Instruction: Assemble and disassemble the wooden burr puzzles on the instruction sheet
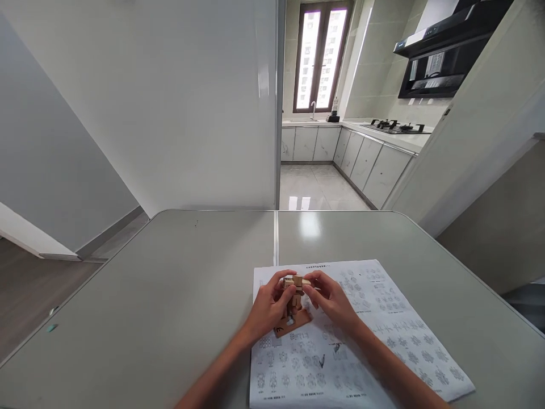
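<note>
Between my two hands is a small wooden block puzzle (297, 281), made of light interlocking pieces. My left hand (272, 301) grips its left side, thumb in front and fingers behind. On the other side, my right hand (331, 296) pinches the right end with thumb and fingertips. Below the puzzle, a brown wooden base plate (293, 325) with a dark mark lies on the printed sheet (409, 318). More wood shows between the puzzle and the plate; whether they are joined I cannot tell. The sheet carries rows of small diagrams.
The grey-green table (191, 295) has a seam running to its far edge. A small green bit (51, 328) lies near the left edge. Beyond the table, a doorway opens on a kitchen with a gas hob (398, 126), a tap (314, 109) and white cabinets (361, 156).
</note>
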Available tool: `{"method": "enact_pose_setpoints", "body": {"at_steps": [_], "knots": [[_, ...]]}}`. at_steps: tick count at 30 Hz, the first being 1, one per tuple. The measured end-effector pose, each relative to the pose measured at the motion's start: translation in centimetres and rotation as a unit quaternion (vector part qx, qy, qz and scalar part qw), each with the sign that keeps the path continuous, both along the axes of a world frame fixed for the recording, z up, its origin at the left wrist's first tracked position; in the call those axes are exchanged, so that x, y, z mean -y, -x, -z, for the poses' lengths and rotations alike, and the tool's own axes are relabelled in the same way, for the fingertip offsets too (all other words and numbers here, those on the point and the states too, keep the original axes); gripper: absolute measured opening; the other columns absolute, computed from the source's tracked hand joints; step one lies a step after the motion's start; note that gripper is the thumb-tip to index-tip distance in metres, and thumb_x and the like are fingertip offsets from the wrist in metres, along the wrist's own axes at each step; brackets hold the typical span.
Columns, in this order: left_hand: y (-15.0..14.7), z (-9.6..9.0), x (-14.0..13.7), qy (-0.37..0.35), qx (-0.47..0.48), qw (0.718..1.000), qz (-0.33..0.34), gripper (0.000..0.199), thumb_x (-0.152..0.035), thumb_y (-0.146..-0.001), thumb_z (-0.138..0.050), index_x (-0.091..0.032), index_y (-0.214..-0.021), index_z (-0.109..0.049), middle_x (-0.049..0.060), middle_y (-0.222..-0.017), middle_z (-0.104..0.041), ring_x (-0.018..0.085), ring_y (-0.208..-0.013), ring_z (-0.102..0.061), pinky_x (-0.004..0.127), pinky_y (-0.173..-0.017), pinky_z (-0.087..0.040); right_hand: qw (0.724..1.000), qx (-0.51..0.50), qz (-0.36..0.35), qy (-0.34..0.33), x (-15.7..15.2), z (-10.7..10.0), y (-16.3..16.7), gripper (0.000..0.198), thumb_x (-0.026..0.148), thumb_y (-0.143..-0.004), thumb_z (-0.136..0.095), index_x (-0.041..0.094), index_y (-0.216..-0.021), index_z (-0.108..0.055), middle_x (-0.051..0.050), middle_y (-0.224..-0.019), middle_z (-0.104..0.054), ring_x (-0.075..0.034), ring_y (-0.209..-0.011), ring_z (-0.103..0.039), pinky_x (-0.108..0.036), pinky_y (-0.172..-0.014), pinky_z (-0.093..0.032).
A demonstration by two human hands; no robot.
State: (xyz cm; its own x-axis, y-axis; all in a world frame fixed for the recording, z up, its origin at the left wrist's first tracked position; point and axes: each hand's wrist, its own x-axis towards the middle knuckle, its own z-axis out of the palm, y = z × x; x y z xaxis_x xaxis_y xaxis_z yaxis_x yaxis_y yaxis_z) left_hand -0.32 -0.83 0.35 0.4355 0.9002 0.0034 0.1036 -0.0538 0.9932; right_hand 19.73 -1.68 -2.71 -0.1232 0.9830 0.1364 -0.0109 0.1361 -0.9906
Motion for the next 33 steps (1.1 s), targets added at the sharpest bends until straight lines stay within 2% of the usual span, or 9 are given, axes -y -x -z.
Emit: {"method": "enact_pose_setpoints", "body": {"at_steps": [7,14,19,24,28,33], "knots": [[0.0,0.2,-0.2,0.013,0.01,1.0,-0.005,0.047,-0.057,-0.099,-0.053,-0.025,-0.133,-0.056,-0.002,-0.071,-0.067,0.012,-0.054,-0.06,0.022,-0.052,-0.05,1.0,0.002,0.001,-0.003,0.0,0.0,0.3,0.037,0.058,-0.094,-0.065,0.022,-0.105,-0.066,-0.003,-0.086,-0.064,-0.015,-0.062,-0.052,-0.028,-0.056,-0.046],[-0.4,1.4,-0.5,0.035,0.045,0.998,-0.007,0.052,-0.062,-0.096,-0.055,-0.024,-0.131,-0.055,-0.002,-0.071,-0.065,0.011,-0.05,-0.06,0.02,-0.046,-0.047,1.0,0.014,0.007,-0.011,-0.2,0.8,0.0,0.035,0.055,-0.096,-0.063,0.022,-0.107,-0.065,0.0,-0.076,-0.06,-0.014,-0.058,-0.049,-0.028,-0.055,-0.043],[-0.4,1.4,-0.7,0.041,0.043,0.998,-0.009,0.05,-0.061,-0.097,-0.054,-0.022,-0.13,-0.054,-0.002,-0.07,-0.065,0.012,-0.05,-0.061,0.02,-0.047,-0.047,1.0,0.024,0.013,-0.012,-0.4,0.9,0.0,0.035,0.055,-0.096,-0.064,0.021,-0.105,-0.065,0.002,-0.07,-0.058,-0.014,-0.057,-0.048,-0.027,-0.055,-0.042],[-0.4,1.0,-0.5,0.042,0.042,0.998,-0.005,0.052,-0.053,-0.091,-0.068,-0.023,-0.13,-0.053,0.0,-0.082,-0.069,0.011,-0.054,-0.062,0.02,-0.05,-0.048,1.0,0.024,0.015,-0.009,-0.4,0.8,0.1,0.036,0.056,-0.096,-0.064,0.021,-0.104,-0.065,0.002,-0.07,-0.058,-0.014,-0.057,-0.049,-0.028,-0.055,-0.043],[-0.3,0.6,-0.4,0.024,0.036,0.999,0.002,0.061,-0.04,-0.08,-0.083,-0.023,-0.13,-0.053,0.002,-0.091,-0.07,0.012,-0.066,-0.066,0.023,-0.062,-0.053,1.0,0.023,0.017,-0.008,-0.4,0.5,0.1,0.037,0.057,-0.096,-0.063,0.021,-0.104,-0.066,0.001,-0.073,-0.061,-0.014,-0.058,-0.05,-0.028,-0.055,-0.043],[-0.3,0.3,-0.3,0.009,0.019,1.0,-0.009,0.067,-0.033,-0.075,-0.088,-0.025,-0.131,-0.052,0.0,-0.089,-0.069,0.013,-0.07,-0.066,0.025,-0.067,-0.056,1.0,0.015,0.014,-0.004,-0.3,0.0,0.4,0.039,0.06,-0.096,-0.06,0.021,-0.101,-0.066,0.002,-0.071,-0.058,-0.014,-0.056,-0.05,-0.028,-0.055,-0.043]]}}
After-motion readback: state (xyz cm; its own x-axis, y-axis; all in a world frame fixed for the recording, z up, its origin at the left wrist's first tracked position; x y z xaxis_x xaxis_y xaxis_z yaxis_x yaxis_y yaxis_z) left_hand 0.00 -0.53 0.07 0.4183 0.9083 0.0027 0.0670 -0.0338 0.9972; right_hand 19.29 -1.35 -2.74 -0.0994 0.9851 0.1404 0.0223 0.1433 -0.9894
